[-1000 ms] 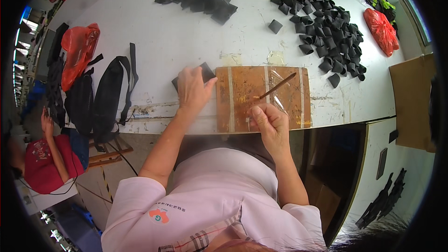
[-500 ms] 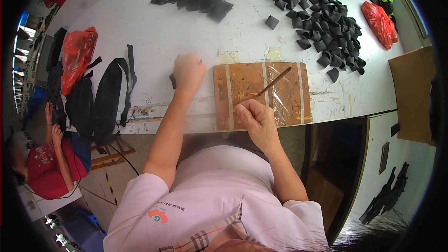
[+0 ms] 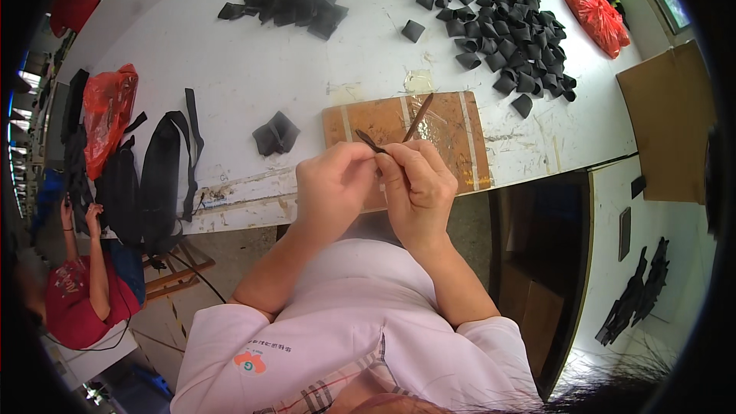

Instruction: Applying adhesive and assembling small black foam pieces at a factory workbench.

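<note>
1. Black piece [image 3: 369, 140], small and narrow from this angle, is pinched where both hands meet, above the near part of a brown board [image 3: 469, 132]; one end pokes up past the fingertips.
2. Left hand [image 3: 335, 180], slightly blurred, has its fingertips closed at the black piece, the other fingers curled.
3. Right hand [image 3: 420, 184] meets it there and also grips a thin brown stick [image 3: 418, 116], which slants up and to the right; exactly which fingers clasp it cannot be told.
4. Pale strips cross the board, which lies at the near edge of a white table [image 3: 218, 61].
5. Left of the board sits a small cluster of black pieces [image 3: 276, 136].
6. Farther back are a dark heap [image 3: 299, 4], one lone square [image 3: 413, 30] and a large spread of folded black pieces [image 3: 510, 31].
7. Red plastic bags [image 3: 596, 19] lie near both ends of the table.
</note>
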Available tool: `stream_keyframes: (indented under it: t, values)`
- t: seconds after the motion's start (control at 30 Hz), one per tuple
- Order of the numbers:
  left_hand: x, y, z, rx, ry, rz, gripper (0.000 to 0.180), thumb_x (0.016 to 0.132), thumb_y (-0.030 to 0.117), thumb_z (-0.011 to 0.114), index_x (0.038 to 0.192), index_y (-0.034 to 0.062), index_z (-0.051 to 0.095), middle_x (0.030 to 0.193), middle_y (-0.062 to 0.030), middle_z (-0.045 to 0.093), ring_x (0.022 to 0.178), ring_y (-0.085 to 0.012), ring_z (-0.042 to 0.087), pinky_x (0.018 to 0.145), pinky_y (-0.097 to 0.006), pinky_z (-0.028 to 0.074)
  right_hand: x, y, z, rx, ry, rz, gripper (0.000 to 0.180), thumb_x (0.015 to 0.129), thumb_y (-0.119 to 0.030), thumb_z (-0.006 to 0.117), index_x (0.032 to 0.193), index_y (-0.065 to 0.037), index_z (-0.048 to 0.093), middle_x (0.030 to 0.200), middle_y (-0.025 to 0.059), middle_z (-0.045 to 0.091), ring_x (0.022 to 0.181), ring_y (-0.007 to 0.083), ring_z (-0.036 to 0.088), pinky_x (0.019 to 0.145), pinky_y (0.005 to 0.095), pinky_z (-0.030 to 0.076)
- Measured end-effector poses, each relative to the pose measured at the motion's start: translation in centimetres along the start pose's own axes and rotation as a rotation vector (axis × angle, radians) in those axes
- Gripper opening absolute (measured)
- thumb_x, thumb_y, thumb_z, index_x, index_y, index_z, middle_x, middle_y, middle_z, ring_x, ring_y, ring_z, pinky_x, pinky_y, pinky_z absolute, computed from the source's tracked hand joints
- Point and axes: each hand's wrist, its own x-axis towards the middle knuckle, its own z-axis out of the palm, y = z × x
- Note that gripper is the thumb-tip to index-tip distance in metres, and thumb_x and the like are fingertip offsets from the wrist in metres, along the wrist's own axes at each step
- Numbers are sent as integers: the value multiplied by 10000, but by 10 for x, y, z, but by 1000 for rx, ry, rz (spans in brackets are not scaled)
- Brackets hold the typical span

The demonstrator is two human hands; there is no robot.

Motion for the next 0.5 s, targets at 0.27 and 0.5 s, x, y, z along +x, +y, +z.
stream_keyframes:
  t: [0.27,0.5]
  values:
    - [13,7,-1,-1090,-62,-609,163,717,-58,569,853,28,545,739,-6,568,493,-13,431,388,-172,299,-7,21,1,267,49,386,51,726,-4,622,761,16,591,621,22,493,525,59,439,443,196,338]
    - [2,8,18,-275,163,-80,129,734,-72,501,855,-27,505,730,-69,568,436,-5,386,349,-156,285,0,15,-15,1452,-226,894,142,828,-139,562,742,-30,532,615,-29,435,506,38,315,441,181,248]
